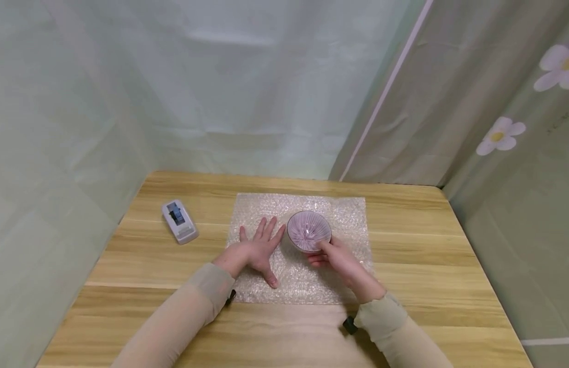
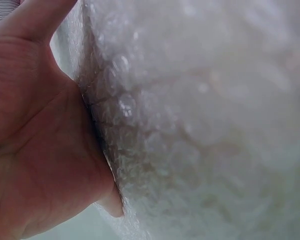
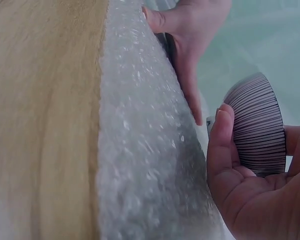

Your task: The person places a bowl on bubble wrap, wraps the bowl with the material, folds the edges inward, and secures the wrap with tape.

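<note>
Holding the bowl (image 1: pixel 307 230) was the right hand (image 1: pixel 341 260): thumb over the near rim, fingers curled against the outer wall. The bowl sat mouth-up above the bubble wrap (image 1: pixel 330 289), right of the spread left hand (image 1: pixel 258 250); from the right wrist view its base appeared apart from the sheet. Left hand grasped nothing — fingers straight and splayed, palm toward the wrap. Its index fingertip lay just beside the bowl's far-left side; contact between the two could not be told.

Wrap lay flat on the wooden table (image 1: pixel 413 245), its surface wrinkled in the left wrist view. A pale handheld case (image 1: pixel 187 234) with a dark window rested well apart to the left; purpose not clear.

Risks, as judged: the grip took the bowl on one side only, so a smooth glaze or a loosened thumb could have let it tip toward the far rim and drop. A fast lowering could have knocked the foot hard where the cushioning was thin, or caught the left fingertips beneath it. Pressure from the left palm — if pushed sideways — could have slid or bunched the sheet, leaving an uneven seat.
</note>
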Action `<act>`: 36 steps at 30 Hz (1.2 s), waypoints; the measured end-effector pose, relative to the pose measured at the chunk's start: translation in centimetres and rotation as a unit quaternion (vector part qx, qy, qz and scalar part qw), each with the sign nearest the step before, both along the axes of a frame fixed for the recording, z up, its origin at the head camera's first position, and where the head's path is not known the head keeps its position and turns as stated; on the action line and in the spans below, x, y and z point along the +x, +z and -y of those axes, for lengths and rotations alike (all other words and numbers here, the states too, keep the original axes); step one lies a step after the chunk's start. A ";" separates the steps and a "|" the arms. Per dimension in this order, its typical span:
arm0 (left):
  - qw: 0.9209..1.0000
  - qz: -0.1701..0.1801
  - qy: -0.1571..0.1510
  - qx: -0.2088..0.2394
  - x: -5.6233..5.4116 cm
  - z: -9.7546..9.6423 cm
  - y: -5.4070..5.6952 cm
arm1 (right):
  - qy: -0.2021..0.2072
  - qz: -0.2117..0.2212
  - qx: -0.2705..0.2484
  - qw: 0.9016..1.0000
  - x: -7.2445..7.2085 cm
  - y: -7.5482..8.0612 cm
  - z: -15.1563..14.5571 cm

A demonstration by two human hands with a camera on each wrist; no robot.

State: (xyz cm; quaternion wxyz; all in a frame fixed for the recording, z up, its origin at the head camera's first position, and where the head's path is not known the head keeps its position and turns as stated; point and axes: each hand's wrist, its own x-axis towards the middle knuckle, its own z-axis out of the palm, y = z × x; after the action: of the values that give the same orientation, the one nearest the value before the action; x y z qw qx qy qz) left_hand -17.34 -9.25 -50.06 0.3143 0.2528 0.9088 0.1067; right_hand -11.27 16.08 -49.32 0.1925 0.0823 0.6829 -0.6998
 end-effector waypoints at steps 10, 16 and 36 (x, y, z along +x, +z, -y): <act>1.000 -0.006 0.012 -0.016 -0.3 -0.3 -1.1 | 0.017 0.008 -0.021 1.000 -0.5 -0.5 1.0; 1.000 -0.007 0.012 -0.018 -0.2 -0.3 -0.9 | 0.018 0.015 -0.022 0.999 -0.6 -1.3 1.2; 1.000 -0.004 0.009 -0.021 -0.4 -0.4 -1.3 | 0.000 0.020 -0.006 1.000 -0.3 -1.0 1.4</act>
State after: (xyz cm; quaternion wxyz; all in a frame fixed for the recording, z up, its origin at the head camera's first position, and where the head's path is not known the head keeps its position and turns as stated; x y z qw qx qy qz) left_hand -17.76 -8.83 -51.40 0.3147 0.2386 0.9144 0.0889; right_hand -11.60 14.69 -50.30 0.2064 0.0954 0.6743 -0.7025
